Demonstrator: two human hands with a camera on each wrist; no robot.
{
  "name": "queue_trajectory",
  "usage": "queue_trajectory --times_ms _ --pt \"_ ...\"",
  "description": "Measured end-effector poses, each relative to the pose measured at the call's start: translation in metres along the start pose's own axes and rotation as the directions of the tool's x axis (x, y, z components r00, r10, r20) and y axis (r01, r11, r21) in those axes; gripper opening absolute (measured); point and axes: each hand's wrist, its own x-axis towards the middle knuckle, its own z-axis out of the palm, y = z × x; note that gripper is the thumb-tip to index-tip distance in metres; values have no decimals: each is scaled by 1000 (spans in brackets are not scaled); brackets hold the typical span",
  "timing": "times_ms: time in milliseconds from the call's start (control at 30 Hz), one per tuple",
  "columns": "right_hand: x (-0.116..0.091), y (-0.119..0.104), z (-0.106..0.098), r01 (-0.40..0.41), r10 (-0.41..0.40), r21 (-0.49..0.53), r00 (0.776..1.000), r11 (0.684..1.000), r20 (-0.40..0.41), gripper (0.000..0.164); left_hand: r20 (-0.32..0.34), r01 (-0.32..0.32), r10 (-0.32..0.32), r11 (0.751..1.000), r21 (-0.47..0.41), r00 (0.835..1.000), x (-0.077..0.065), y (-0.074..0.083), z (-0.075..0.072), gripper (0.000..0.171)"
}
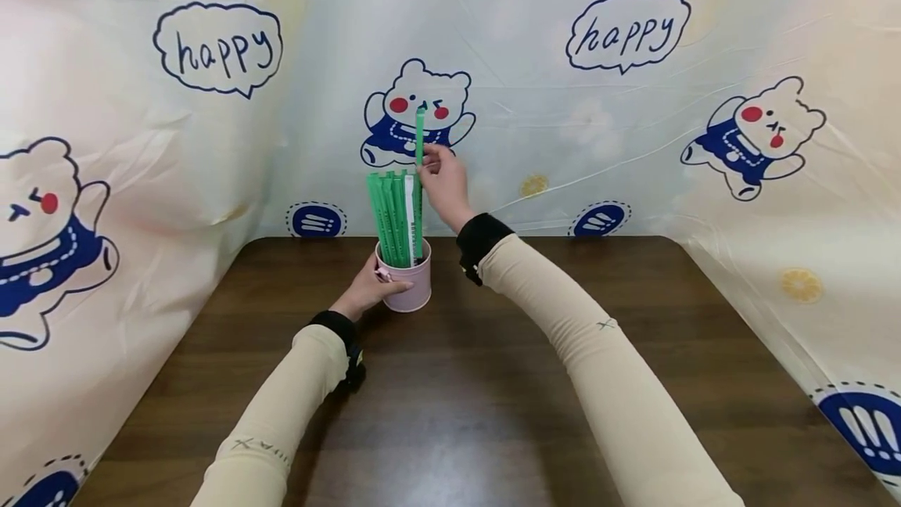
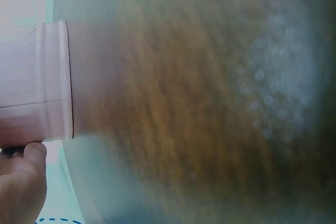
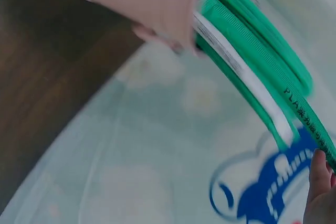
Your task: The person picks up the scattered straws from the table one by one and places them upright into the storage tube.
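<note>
While the left hand (image 1: 366,288) wraps round the side of a pink cup (image 1: 407,284), its grip closed on the cup wall with the thumb across the front, the right hand (image 1: 443,178) is raised above and just to the right of it. The right grip pinches one green wrapped straw (image 1: 419,170) between fingertips and thumb; that straw stands upright, its top well above the others and its lower end down inside the cup. A bundle of green wrapped straws (image 1: 390,213) stands in the cup, leaning slightly left, with one white-faced wrapper among them. The cup rests on a dark wooden surface (image 1: 493,397), near its far edge. In the right wrist view the held straw's wrapper shows printed letters, and a fingertip (image 3: 317,174) lies against it. In the left wrist view the cup's pale wall fills the left side, with the thumb beside its base. Behind the surface hangs a pale cloth backdrop (image 1: 633,139) printed with bears and "happy" bubbles. Both forearms wear cream sleeves (image 1: 563,311) with black wristbands.
</note>
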Motion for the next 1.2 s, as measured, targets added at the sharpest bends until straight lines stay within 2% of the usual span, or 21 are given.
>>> queue_trajectory --times_ms 133,267,533,700,833,933,1033,1100,1200 --pt "-17 13 17 -33 40 -88 996 996 82 40 11 0 0 1000 1 1000 1 -2 3 97" --pt "-30 26 30 -41 58 -131 990 991 130 39 6 3 -3 1000 15 1000 1 -2 3 96" --pt "-46 48 42 -49 78 -173 984 984 161 36 1 9 -9 999 52 1000 0 0 4 96" --pt "-57 57 40 -90 123 -206 980 974 153 35 14 27 -28 998 50 1000 1 -2 12 96" --pt "-55 55 30 -132 163 -199 975 971 152 40 36 19 -21 998 59 999 7 3 12 96" --pt "-52 55 19 -150 183 -190 969 970 166 47 28 7 -9 998 65 1000 10 7 4 94" --pt "-53 62 1 -134 187 -245 960 960 208 56 10 -1 0 999 50 1000 11 7 -4 98" --pt "-56 67 -18 -95 188 -326 944 941 269 64 -9 7 -7 999 50 1000 9 6 -9 107" --pt "-60 69 -55 -4 206 -459 898 889 390 78 -36 31 -28 996 89 999 4 9 -20 124"
